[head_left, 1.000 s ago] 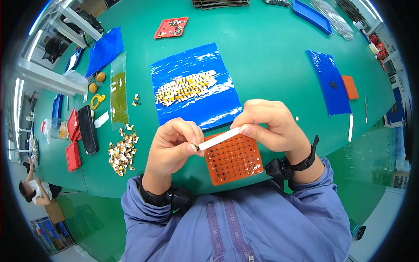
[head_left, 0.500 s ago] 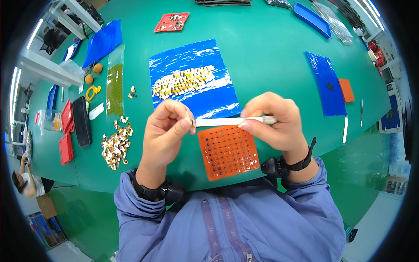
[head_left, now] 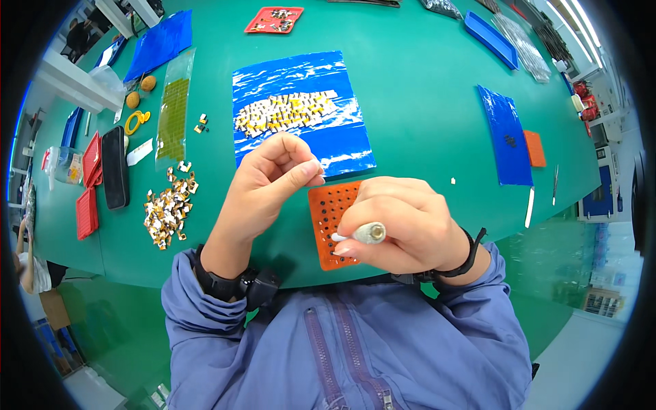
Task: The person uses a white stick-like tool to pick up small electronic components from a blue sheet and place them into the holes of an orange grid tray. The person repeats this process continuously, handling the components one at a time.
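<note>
My right hand is closed round a white stick-like tool with a beige wrapped end; most of its shaft is hidden by the fingers. It is held over an orange perforated tray with rows of dark spots, whose right side my hand covers. Left of it, my left hand has thumb and forefinger pinched together; what sits between them, if anything, is too small to make out. Beyond both hands lies a blue film-covered sheet bearing many small white-and-yellow pieces in close rows.
At left lie a loose heap of small pieces, a black case, red trays, yellow scissors and a greenish sheet. At right are a blue sheet, an orange block and tweezers.
The white tool, held between both hands before, is now in my right hand alone, which moved left over the orange tray and turned the wrapped end upward. My left hand moved slightly away from the tray.
</note>
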Demonstrator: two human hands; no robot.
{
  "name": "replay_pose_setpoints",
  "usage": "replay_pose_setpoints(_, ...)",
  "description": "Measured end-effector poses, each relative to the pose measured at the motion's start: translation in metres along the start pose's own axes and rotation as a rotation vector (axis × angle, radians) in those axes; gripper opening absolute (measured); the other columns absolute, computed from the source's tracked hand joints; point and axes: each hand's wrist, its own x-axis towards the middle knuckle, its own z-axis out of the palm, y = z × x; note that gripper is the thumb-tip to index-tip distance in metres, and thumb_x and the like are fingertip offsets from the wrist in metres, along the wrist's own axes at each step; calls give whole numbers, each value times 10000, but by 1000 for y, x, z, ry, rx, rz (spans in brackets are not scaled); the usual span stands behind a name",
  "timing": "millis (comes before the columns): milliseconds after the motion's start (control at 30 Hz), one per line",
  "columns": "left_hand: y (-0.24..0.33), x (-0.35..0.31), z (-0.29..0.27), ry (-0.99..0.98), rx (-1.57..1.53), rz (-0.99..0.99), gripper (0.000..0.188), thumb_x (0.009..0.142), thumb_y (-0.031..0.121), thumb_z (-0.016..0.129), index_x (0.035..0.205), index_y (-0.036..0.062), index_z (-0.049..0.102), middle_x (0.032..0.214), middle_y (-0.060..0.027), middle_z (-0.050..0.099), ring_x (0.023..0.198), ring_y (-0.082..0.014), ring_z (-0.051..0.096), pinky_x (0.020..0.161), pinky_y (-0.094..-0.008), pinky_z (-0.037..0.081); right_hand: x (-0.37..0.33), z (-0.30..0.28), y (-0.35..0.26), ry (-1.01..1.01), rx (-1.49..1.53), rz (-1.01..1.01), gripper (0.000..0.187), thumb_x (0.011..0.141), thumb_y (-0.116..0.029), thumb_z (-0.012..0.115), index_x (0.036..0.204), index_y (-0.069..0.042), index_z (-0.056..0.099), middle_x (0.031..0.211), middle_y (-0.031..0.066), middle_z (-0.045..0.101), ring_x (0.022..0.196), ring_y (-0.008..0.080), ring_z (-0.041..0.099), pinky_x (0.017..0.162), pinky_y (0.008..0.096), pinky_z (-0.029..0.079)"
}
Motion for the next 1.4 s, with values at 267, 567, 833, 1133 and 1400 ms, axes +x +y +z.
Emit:
replay_pose_setpoints(267,1,0,0,-19,25,-23,63,829,67,558,845,30,511,785,-18,555,740,-85,548,673,-217,447,0,4,0,-26,5,33,166,694,-105,682,754,-41,541,625,37,500,522,171,505,467,275,401)
replay_pose_setpoints(567,-2,2,-2,69,115,43,49,823,52,555,851,25,525,775,-19,555,702,-77,527,648,-203,432,-2,-31,38,663,462,370,101,781,-112,630,762,-32,570,591,7,519,498,57,466,461,207,374)
replay_pose_setpoints(833,14,-1,-28,348,429,297,43,825,38,550,855,9,538,752,-14,550,679,-72,512,617,-192,411,-20,-44,99,905,776,578,146,804,-162,603,732,-46,553,532,-20,457,450,49,402,439,182,324)
replay_pose_setpoints(1133,70,-69,-104,615,1482,-124,106,756,48,610,828,-8,556,708,-46,544,633,-104,508,598,-237,404,-16,-46,85,826,793,589,156,806,-183,601,722,-63,546,580,-32,470,494,29,397,456,170,321)
replay_pose_setpoints(1400,54,32,-16,-6,1573,194,162,706,112,648,819,9,594,814,-128,572,752,-281,554,665,-338,430,-20,-45,80,802,780,576,161,808,-176,596,707,-65,537,608,-46,477,523,11,384,466,166,311)
